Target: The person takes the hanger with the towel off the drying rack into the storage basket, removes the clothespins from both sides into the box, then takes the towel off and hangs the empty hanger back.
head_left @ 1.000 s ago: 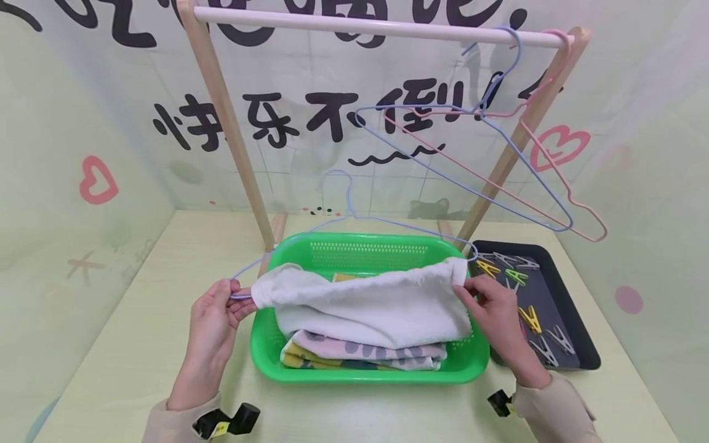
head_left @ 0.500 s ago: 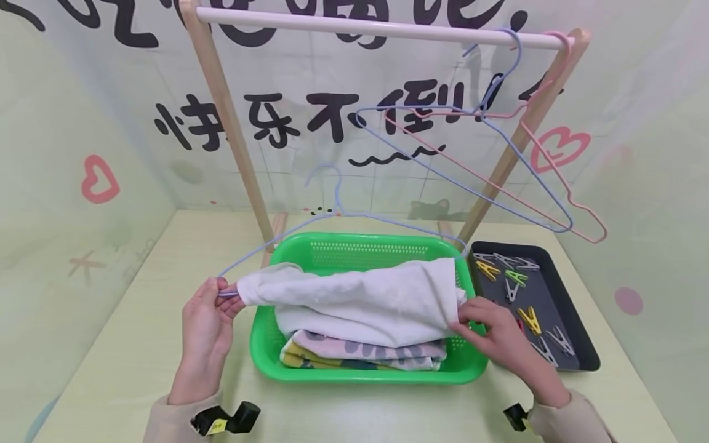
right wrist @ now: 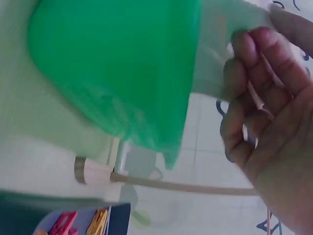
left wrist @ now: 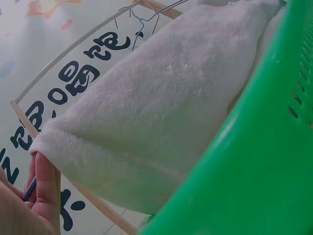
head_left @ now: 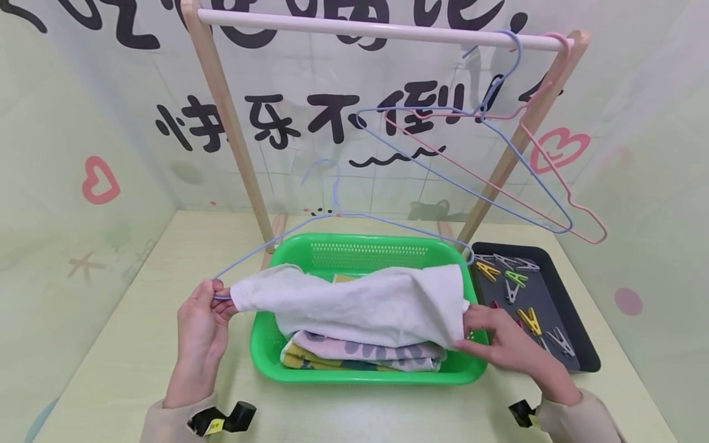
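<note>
A white towel [head_left: 360, 311] is stretched between both hands over a green basket [head_left: 365, 376]. My left hand [head_left: 202, 317] holds the left end of a blue wire hanger [head_left: 335, 203] with fingertips at the towel's left edge. Part of the hanger's bottom bar is hidden by the towel, and its shoulders rise behind it. With thumb and fingers, my right hand [head_left: 506, 344] pinches the towel's lower right edge. In the left wrist view, the towel [left wrist: 161, 93] hangs from the left fingers. Folded printed cloths [head_left: 365, 349] lie in the basket underneath.
A wooden rack with a white rod [head_left: 360, 26] stands behind the basket. Another blue hanger [head_left: 498, 80] and a pink hanger [head_left: 576, 203] hang at its right end. To the right, a dark tray [head_left: 587, 344] holds several clothespins [head_left: 530, 320].
My left hand has shifted left, carrying the hanger end and towel edge. My right hand has slid down and slightly right along the towel's right side. The hanger's hook has moved left and turned.
</note>
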Demonstrator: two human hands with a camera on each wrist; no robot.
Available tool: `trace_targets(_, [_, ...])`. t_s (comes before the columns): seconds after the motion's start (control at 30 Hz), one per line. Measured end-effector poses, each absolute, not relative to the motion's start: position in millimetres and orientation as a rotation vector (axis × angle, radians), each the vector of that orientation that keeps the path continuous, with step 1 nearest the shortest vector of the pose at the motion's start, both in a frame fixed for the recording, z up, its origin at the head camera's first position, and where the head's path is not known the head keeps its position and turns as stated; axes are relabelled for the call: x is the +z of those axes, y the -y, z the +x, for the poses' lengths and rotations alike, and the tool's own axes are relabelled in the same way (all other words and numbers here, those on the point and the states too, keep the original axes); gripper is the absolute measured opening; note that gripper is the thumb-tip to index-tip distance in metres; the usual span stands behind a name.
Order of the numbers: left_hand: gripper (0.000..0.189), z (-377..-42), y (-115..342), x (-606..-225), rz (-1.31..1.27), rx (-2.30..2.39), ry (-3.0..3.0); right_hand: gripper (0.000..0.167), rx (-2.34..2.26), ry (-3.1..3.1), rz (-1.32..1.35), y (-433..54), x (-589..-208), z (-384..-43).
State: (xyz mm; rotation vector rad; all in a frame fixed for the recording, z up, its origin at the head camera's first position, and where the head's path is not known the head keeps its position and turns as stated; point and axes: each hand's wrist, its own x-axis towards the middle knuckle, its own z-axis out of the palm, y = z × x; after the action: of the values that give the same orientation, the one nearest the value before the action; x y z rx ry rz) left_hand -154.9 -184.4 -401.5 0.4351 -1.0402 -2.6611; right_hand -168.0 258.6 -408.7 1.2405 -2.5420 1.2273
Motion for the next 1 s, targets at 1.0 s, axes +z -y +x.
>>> trace_targets(1.0, [0.033,-173,189,-406,0.875,-2.581,0.809,0.021,1.075,2.316,1.254,-228,-399,-167])
